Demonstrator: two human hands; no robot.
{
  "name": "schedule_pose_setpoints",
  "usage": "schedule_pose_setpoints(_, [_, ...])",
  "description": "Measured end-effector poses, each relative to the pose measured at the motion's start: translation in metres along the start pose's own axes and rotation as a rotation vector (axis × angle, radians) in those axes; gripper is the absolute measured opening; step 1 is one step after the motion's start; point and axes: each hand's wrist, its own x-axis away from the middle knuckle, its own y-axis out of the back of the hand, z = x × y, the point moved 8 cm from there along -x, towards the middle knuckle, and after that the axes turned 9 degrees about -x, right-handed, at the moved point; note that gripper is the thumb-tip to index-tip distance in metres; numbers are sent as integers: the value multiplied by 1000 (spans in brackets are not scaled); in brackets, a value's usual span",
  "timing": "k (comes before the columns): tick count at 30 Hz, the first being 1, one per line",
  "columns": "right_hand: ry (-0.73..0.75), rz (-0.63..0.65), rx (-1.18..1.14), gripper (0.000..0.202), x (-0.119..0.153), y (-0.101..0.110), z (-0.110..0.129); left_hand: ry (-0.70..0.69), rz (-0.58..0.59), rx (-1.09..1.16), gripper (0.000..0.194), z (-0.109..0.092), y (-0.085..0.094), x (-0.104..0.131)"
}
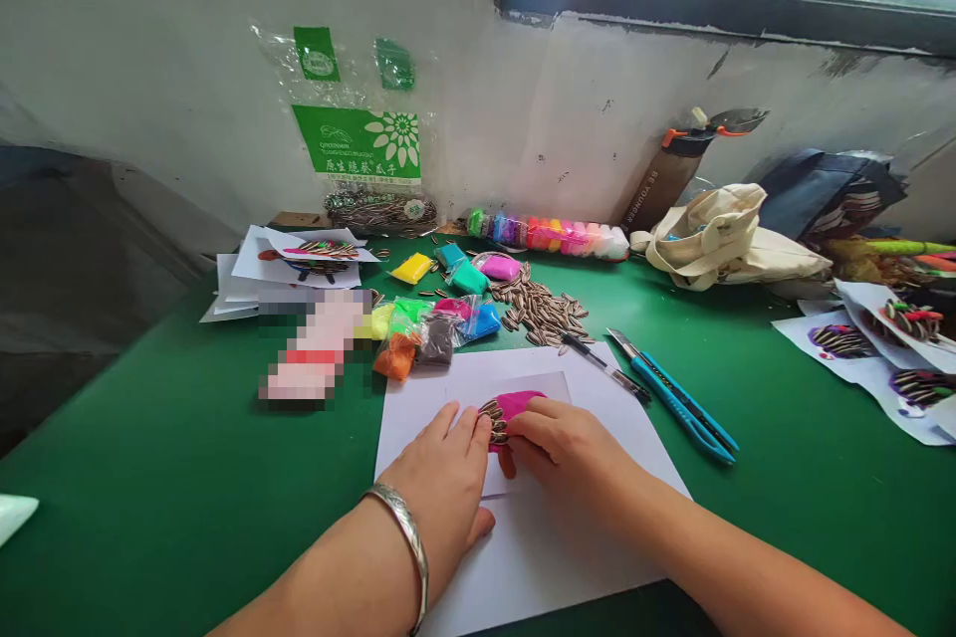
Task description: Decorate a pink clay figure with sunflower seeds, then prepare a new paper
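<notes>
A magenta clay shape (pixel 521 404) lies on a small white card (pixel 549 386), with striped sunflower seeds (pixel 494 420) set in its left part and an orange-brown piece below. The card rests on a larger white sheet (pixel 560 562). My left hand (pixel 444 478), a silver bangle at its wrist, lies flat with its fingertips at the seeds' left edge and its thumb apart. From the right, my right hand (pixel 572 443) has its thumb and fingers closed together over the clay; whatever they hold is hidden.
Behind the sheet are loose seeds (pixel 539 307), bagged clay (pixel 435 340), a pen (pixel 608 368) and a blue cutter (pixel 683 403). Seeded cards (pixel 299 259) lie left, others (pixel 843 343) right. A seed bag (pixel 358 144), bottle (pixel 664 174) and cloth bag (pixel 717 239) stand near the wall.
</notes>
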Motion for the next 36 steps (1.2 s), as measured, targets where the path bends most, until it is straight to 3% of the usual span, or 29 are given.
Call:
schedule_pose_setpoints(3, [12, -47, -24, 27, 0, 12, -5, -25, 47, -22, 67, -3, 7, 1])
schedule_pose_setpoints(5, [-16, -163, 10, 25, 1, 32, -16, -48, 73, -41, 65, -3, 10, 1])
schedule_pose_setpoints(8, [-86, -345, 86, 16, 3, 65, -40, -19, 58, -31, 70, 3, 10, 1])
schedule_pose_setpoints(11, [-151, -383, 114, 18, -1, 79, -60, -21, 24, -41, 68, 8, 7, 0])
schedule_pose_setpoints(16, [-189, -305, 279, 23, -22, 78, -65, -23, -28, -52, 64, 11, 8, 1])
schedule_pose_setpoints(23, [-194, -216, 540, 26, -54, 73, -54, -40, 15, -21, 62, 12, 6, -2])
schedule_pose_setpoints(31, [-186, -191, 583, 23, -67, 52, -63, -11, 7, -21, 58, 14, -1, -2])
schedule_pose_setpoints(36, [-174, -187, 556, 24, -63, 52, -63, -31, -36, -11, 55, 13, 1, 0])
